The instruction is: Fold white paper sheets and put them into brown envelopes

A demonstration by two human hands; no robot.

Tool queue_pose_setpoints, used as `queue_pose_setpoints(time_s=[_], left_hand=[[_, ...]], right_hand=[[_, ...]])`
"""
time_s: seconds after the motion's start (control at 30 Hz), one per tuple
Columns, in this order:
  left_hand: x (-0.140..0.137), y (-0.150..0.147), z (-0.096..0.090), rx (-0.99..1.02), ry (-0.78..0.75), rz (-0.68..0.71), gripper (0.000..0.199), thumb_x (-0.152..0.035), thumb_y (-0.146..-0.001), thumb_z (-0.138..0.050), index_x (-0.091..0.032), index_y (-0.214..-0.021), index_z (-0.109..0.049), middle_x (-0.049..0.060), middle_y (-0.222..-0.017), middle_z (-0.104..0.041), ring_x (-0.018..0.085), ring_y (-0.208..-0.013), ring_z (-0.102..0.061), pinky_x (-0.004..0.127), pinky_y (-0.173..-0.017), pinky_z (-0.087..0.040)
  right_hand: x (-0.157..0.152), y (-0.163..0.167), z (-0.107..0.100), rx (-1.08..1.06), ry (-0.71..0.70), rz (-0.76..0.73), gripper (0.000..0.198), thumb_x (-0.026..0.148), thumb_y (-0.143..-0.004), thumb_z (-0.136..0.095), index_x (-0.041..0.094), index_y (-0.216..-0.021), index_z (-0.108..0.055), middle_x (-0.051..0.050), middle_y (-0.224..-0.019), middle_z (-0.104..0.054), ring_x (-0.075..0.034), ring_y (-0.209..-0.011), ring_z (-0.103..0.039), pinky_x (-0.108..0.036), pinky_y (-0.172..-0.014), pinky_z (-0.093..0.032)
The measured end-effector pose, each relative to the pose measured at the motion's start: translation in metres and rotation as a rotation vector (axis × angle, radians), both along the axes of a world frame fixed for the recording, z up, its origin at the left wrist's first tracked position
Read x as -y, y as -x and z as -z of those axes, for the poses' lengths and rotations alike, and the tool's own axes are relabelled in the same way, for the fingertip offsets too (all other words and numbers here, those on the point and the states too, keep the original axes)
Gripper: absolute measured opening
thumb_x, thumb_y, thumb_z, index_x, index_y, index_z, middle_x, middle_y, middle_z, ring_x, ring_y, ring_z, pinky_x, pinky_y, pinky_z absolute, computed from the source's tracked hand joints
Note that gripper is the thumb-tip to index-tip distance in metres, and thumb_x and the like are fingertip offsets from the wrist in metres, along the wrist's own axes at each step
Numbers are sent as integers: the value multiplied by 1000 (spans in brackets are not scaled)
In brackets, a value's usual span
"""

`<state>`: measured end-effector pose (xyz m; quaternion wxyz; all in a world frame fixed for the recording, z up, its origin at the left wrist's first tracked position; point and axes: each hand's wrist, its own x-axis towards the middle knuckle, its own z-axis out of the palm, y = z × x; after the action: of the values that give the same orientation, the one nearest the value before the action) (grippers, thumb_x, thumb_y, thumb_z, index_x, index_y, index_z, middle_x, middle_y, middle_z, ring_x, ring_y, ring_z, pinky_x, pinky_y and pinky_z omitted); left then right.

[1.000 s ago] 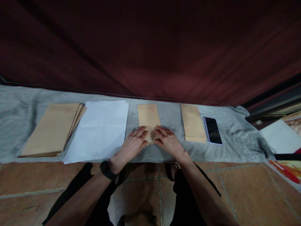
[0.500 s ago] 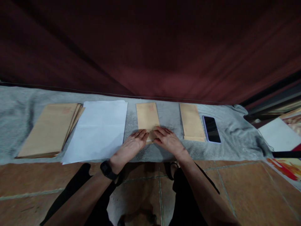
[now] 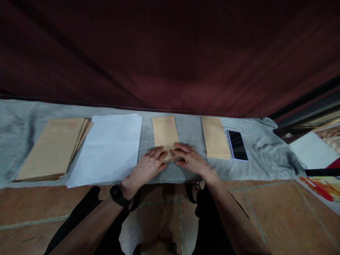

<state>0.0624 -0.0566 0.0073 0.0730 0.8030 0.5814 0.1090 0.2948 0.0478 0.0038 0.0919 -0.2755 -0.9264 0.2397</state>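
Note:
A narrow brown paper envelope (image 3: 166, 131) with a small red print at its far end lies flat on the grey cloth in front of me. Over its near left corner my left hand (image 3: 152, 163) rests palm down, fingers laid on the paper and thumb apart. From the other side my right hand (image 3: 191, 160) lies with its fingers stretched across the near right corner, its thumb by the lower edge. Both hands press on the near end, which they partly hide. Neither visibly lifts the envelope.
Left of my hands lie a stack of white paper sheets (image 3: 111, 148) and a pile of larger brown envelopes (image 3: 50, 150). To the right are a few narrow brown envelopes (image 3: 215, 136) and a phone (image 3: 238, 145). Grey cloth (image 3: 271, 152) covers the surface; a dark red curtain (image 3: 170, 63) hangs behind.
My left thumb has come away from the fingers near the envelope's lower edge. Both hands stay at its near end. The whole view has shifted slightly.

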Motion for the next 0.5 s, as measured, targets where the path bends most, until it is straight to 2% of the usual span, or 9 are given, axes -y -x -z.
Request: queue_pose_setpoints(time_s=[0.1,0.27,0.37,0.5], left_hand=[[0,-1,2,33,-2,-20,36,-29,-102,-54,-15,-135,-62,19,-146,-59,32,-136,-56,48,-114,-44],[-3,-1,3,107,-4,-71,34,-22,-103,-46,-19,-133,-63,13,-140,-64,27,-131,-59,44,-113,-46],[-4,-5,4,111,0,-139,36,-22,-102,-46,-19,-134,-62,12,-138,-65,29,-129,-59,46,-111,-47],[-4,-12,12,124,-17,-222,40,-20,-103,-40,-16,-137,-61,15,-139,-64,30,-131,-59,48,-110,-48]], right_hand=[[-1,3,3,-31,-16,36,44,21,-95,-68,31,-138,-65,-5,-154,-55,-22,-141,-52,-46,-119,-42],[-6,8,13,-88,6,82,34,19,-98,-64,30,-129,-70,-5,-147,-62,-20,-136,-57,-45,-116,-45],[-3,13,16,-94,-27,146,34,17,-98,-59,28,-128,-70,-5,-145,-63,-21,-135,-58,-46,-117,-45],[22,30,15,-87,-130,207,41,16,-102,-48,20,-140,-63,-12,-146,-62,-25,-139,-54,-52,-126,-35]])
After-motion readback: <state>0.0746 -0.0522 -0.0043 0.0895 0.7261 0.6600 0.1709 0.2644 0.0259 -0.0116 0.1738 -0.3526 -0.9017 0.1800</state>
